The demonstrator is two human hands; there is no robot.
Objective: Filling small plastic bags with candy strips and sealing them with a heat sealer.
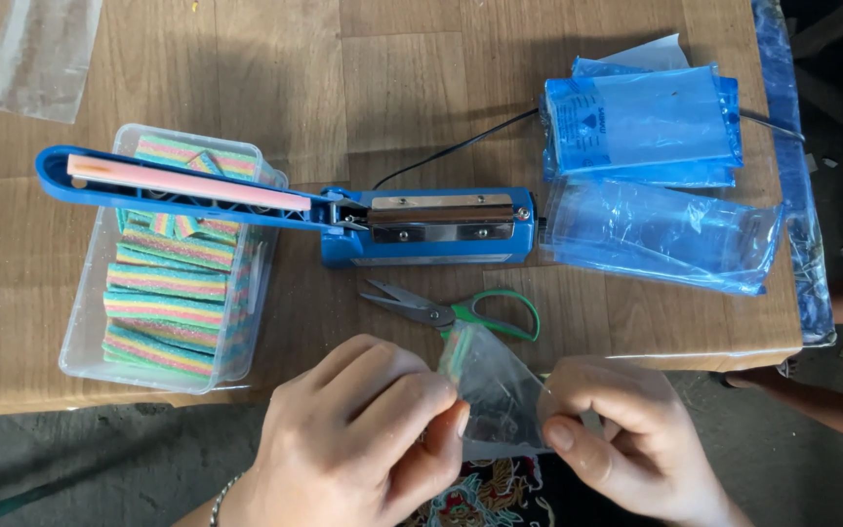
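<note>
Both my hands hold a small clear plastic bag [496,388] just in front of the table's near edge. My left hand [358,434] pinches its left side, my right hand [626,429] grips its right side. A rainbow-striped candy strip [453,356] shows inside the bag near its top left. Green-handled scissors [461,310] lie on the wooden table just beyond the bag. Behind them sits a blue heat sealer [431,226] with its long arm [178,185] raised toward the left.
A clear plastic box [85,327] of rainbow-striped candy strips stands at the left, under the sealer arm. Blue-tinted plastic bags [651,127] lie stacked at the back right, with more [665,239] below them. A clear bag [41,54] lies at the far left corner. The sealer's black cord [451,148] runs rearward.
</note>
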